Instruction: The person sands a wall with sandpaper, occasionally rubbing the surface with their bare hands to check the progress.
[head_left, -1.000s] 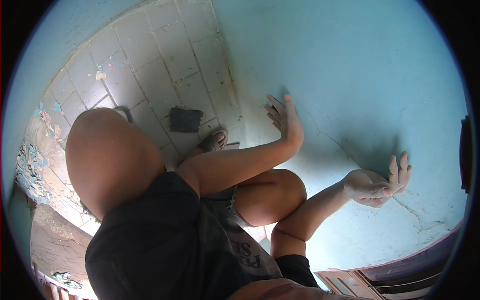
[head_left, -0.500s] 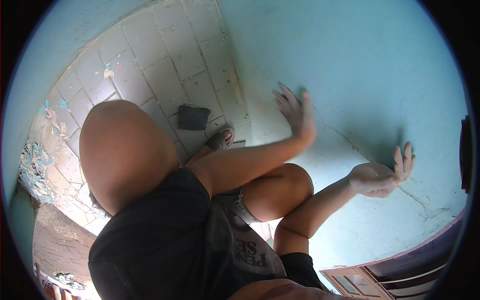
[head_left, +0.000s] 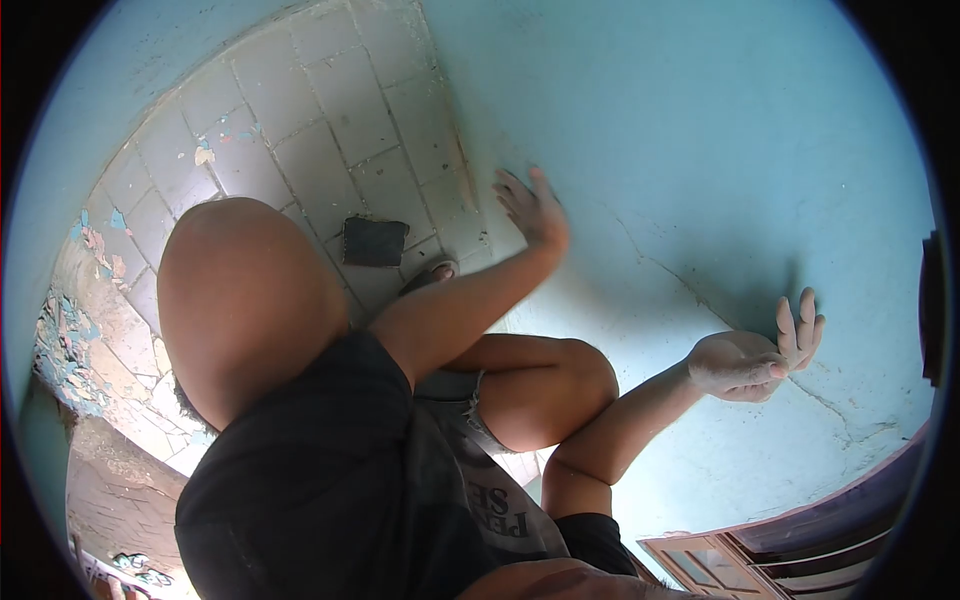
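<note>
My left hand (head_left: 535, 212) is stretched out beside the light-blue wall (head_left: 700, 150), its fingers spread and nothing in them. It overlaps the wall close to where it meets the floor. Lower down the same wall, my right hand (head_left: 755, 362) is turned with the palm upward, pale as if dusted, its fingers extended and holding nothing visible. A shadow falls on the wall behind it. Near that hand a thin crack (head_left: 680, 278) runs across the paint. A dark, roughly square flat piece (head_left: 375, 242) lies on the floor by my foot (head_left: 437, 272).
Grey-white floor tiles (head_left: 320, 110) spread out at the upper left. Peeled paint flakes (head_left: 72, 345) lie along the left edge. My bent knee (head_left: 560, 390) is between my arms. A wooden-framed panel (head_left: 700, 565) shows at the lower right, sandals (head_left: 140, 568) at the lower left.
My left hand has swept leftward toward the floor edge of the wall, fingers still spread. My right hand has barely shifted.
</note>
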